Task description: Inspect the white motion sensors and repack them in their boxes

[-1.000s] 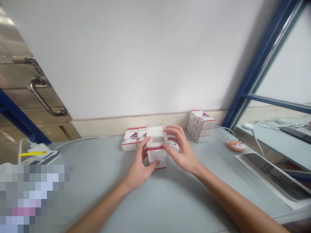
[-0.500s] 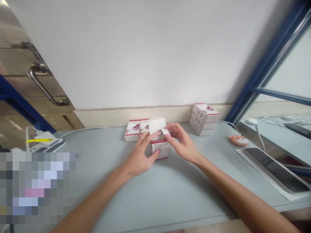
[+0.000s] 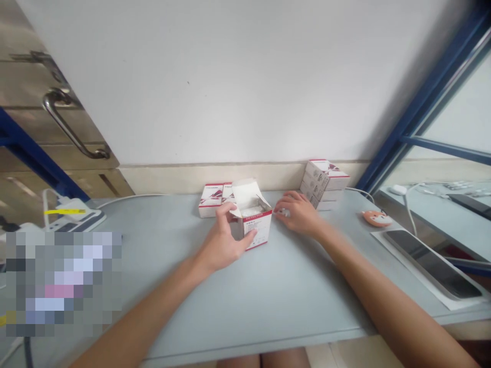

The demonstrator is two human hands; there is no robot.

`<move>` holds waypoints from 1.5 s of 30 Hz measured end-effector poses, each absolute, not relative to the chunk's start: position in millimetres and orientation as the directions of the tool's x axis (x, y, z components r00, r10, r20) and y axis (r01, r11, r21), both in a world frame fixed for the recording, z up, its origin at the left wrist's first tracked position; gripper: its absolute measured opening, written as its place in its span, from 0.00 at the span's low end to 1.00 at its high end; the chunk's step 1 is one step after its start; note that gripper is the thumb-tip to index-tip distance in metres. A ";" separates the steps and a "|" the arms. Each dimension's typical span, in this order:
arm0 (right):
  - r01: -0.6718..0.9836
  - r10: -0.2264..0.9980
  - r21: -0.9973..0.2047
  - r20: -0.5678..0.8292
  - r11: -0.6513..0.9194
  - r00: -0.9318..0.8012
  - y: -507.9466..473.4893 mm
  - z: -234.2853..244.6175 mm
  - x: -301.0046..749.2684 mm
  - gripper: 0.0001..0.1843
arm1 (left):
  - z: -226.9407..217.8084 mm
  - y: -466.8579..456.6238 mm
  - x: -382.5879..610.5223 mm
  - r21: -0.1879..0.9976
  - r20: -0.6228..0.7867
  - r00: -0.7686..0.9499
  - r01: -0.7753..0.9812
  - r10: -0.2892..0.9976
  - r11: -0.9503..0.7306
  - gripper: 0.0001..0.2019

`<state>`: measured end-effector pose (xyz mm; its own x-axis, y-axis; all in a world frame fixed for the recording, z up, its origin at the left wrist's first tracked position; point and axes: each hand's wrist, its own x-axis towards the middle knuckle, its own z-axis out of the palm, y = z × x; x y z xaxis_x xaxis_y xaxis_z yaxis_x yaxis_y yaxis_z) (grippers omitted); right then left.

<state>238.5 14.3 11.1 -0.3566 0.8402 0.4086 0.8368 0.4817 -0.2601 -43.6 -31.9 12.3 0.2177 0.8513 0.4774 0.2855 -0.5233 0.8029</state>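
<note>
An open white carton with red edges (image 3: 258, 232) stands on the table in front of me, its top flap tipped back and something whitish inside. My left hand (image 3: 224, 237) grips this carton, thumb on the front face and fingers at the left side. Just right of the carton, low over the tabletop, is my right hand (image 3: 297, 213). Its fingers are curled around a small pale, partly see-through thing (image 3: 283, 212), too blurred to name. Behind the open carton, closed cartons (image 3: 210, 200) of the same print lie side by side.
More cartons (image 3: 324, 184) are stacked by the wall at right. Beyond them lie an orange animal-shaped object (image 3: 377, 219) and a dark phone-like slab (image 3: 433, 263) on white paper. A power strip (image 3: 82, 222) with cables sits at left, near a blurred-out patch (image 3: 63, 283).
My right hand has moved away from the carton's top to the right, down near the table. The carton's opening now shows. My left hand keeps its hold on the carton.
</note>
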 end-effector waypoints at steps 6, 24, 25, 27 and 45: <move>0.802 0.839 -0.291 0.348 0.521 -0.418 12.1 8.1 224.1 0.10 | 17.4 -32.8 -45.3 0.771 0.488 0.238 0.333 0.840 -0.543 0.31; 0.462 0.824 -0.745 0.564 0.481 0.050 -24.6 66.5 201.9 0.04 | 6.7 -26.9 -48.5 0.614 0.592 0.330 0.406 0.735 -0.677 0.31; 0.354 0.781 -0.749 0.620 0.560 0.076 -32.0 77.2 193.8 0.05 | 6.8 -27.5 -48.3 0.617 0.591 0.333 0.400 0.735 -0.677 0.31; 0.250 0.703 -0.678 0.711 0.691 -0.017 -45.5 98.1 175.1 0.05 | 6.3 -28.3 -47.9 0.642 0.563 0.323 0.408 0.761 -0.649 0.30; 0.770 0.819 -0.300 0.327 0.564 -0.472 -38.4 129.8 149.4 0.29 | 7.8 -26.1 -48.3 0.653 0.584 0.360 0.326 0.728 -0.684 0.33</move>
